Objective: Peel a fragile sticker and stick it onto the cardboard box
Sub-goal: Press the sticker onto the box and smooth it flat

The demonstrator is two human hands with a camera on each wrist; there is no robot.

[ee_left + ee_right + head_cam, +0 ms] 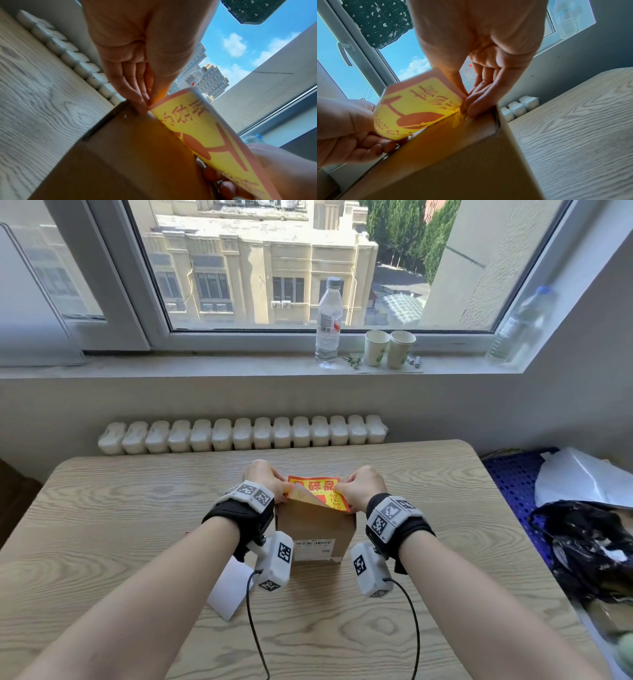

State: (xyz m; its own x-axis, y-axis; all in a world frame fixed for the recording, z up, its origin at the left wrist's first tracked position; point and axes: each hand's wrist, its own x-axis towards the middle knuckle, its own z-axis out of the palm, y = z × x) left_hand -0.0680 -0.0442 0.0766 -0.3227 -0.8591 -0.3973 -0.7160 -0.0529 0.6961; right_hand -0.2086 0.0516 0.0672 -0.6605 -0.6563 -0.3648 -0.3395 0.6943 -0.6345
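Observation:
A brown cardboard box (315,529) stands upright in the middle of the wooden table (137,508). A red and yellow fragile sticker (317,486) is held bowed over the box top. My left hand (281,492) pinches its left end and my right hand (339,488) pinches its right end. In the left wrist view the left hand (147,103) grips a sticker (205,128) corner just above the box (128,155). The right wrist view has the right hand (466,104) pinching the sticker (419,105) where its edge meets the box (453,155) top. Whether the far part is stuck down is hidden.
A white backing sheet (228,590) lies on the table left of the box. Behind the table runs a white radiator (239,434). A water bottle (329,323) and two paper cups (388,348) stand on the sill. A black bag (589,549) sits to the right.

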